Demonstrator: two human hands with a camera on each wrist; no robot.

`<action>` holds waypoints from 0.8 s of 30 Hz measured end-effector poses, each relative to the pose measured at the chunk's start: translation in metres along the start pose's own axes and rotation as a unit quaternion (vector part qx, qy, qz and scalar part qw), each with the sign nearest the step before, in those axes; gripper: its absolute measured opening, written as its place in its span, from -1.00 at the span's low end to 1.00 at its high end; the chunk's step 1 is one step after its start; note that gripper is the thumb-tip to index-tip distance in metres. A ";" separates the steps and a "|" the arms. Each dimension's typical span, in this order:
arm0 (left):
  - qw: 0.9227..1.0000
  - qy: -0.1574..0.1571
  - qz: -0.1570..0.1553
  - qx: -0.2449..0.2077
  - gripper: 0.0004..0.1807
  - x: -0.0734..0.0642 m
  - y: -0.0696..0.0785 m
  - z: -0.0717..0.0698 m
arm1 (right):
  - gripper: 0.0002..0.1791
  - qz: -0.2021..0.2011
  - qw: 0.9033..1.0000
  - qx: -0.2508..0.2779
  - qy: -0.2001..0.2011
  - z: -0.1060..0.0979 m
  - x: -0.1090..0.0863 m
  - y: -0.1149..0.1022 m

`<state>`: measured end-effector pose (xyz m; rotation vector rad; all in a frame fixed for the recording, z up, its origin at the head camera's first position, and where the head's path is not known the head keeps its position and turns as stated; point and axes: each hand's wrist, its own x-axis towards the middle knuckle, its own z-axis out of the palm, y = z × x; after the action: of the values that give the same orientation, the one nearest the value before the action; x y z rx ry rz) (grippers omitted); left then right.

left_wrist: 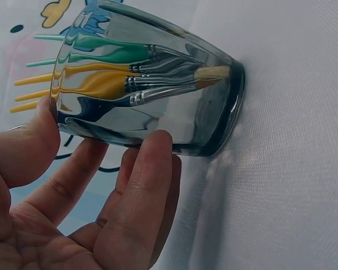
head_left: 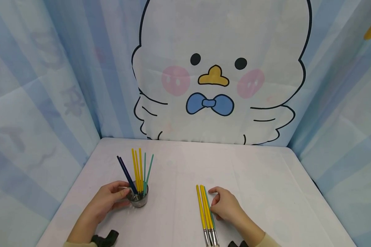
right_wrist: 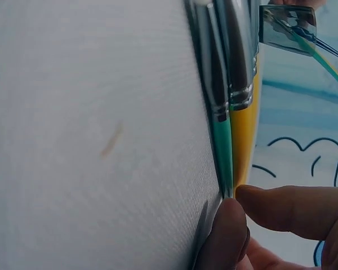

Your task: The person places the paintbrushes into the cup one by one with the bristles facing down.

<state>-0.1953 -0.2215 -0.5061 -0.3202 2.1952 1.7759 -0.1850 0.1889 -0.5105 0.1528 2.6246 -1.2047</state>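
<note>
On the left of the table stands a small clear glass with paintbrushes in it, bristles down: dark blue, yellow and green handles. My left hand holds this glass from its left side, thumb at the rim and fingers along the wall in the left wrist view. To the right, three yellow paintbrushes and a green paintbrush lie side by side on the table. My right hand pinches the green handle between thumb and finger at the row's right edge.
A pale cloth covers the table. Blue and white curtains stand around it, with a cartoon bird printed on the back one. Black wrist straps show at the bottom edge.
</note>
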 end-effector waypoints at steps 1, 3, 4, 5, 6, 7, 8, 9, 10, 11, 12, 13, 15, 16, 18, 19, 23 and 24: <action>1.000 0.000 0.000 0.000 -0.57 0.000 0.000 0.000 | -0.33 -0.001 1.000 0.000 0.000 0.000 0.000 0.000; 1.000 0.000 -0.001 0.000 -0.57 0.000 0.001 0.000 | -0.35 -0.003 1.000 -0.002 0.001 0.000 -0.001 0.000; 1.000 0.001 -0.002 0.000 -0.57 0.000 0.001 0.000 | -0.35 -0.004 1.000 -0.004 0.001 0.000 -0.001 0.000; 1.000 0.001 -0.002 0.001 -0.57 0.000 0.001 0.000 | -0.35 -0.006 1.000 -0.006 0.002 0.000 -0.001 0.000; 1.000 0.001 -0.002 0.000 -0.57 0.000 0.001 0.000 | -0.35 -0.006 1.000 -0.008 0.003 0.001 -0.001 -0.001; 1.000 0.001 -0.001 -0.001 -0.58 0.000 0.001 0.000 | -0.34 -0.007 1.000 -0.011 0.004 0.001 -0.001 -0.001; 1.000 0.001 0.001 -0.002 -0.58 0.000 0.000 0.000 | -0.34 -0.007 1.000 -0.015 0.006 0.001 -0.001 -0.001; 1.000 0.000 0.003 -0.002 -0.58 -0.001 0.000 0.000 | -0.34 -0.006 1.000 -0.017 0.009 0.001 -0.001 -0.002; 1.000 0.000 0.005 -0.002 -0.58 -0.001 0.000 0.000 | -0.33 -0.004 1.000 -0.019 0.011 0.002 -0.001 -0.002; 1.000 -0.001 0.006 -0.003 -0.58 -0.002 0.000 0.000 | -0.33 -0.002 1.000 -0.021 0.013 0.002 -0.001 -0.003; 1.000 -0.002 0.007 -0.003 -0.58 -0.002 -0.001 0.000 | -0.34 0.002 1.000 -0.023 0.015 0.003 -0.001 -0.003; 1.000 -0.002 0.008 -0.004 -0.58 -0.002 -0.001 0.000 | -0.34 0.003 1.000 -0.025 0.018 0.003 -0.001 -0.004; 1.000 -0.002 0.008 -0.002 -0.58 -0.002 -0.001 0.000 | -0.36 0.009 0.999 -0.026 0.023 0.004 -0.001 -0.005; 1.000 -0.001 0.008 -0.001 -0.57 -0.002 0.000 0.000 | -0.36 0.010 0.999 -0.028 0.025 0.004 0.000 -0.006; 1.000 0.000 0.006 -0.001 -0.57 -0.002 0.000 0.000 | -0.38 0.008 0.999 -0.035 0.028 0.004 -0.001 -0.007; 1.000 0.000 0.005 -0.001 -0.57 -0.001 0.000 0.000 | -0.38 0.005 0.999 -0.038 0.030 0.004 -0.001 -0.007; 1.000 0.002 0.003 -0.001 -0.57 -0.001 0.000 0.000 | -0.40 -0.005 0.998 -0.053 0.036 0.004 -0.002 -0.008; 1.000 0.002 0.003 -0.001 -0.57 0.000 0.000 0.000 | -0.41 -0.005 0.998 -0.056 0.038 0.004 -0.002 -0.008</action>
<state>-0.1948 -0.2213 -0.5064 -0.3185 2.2001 1.7823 -0.1841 0.1806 -0.5064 0.1668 2.7532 -1.0724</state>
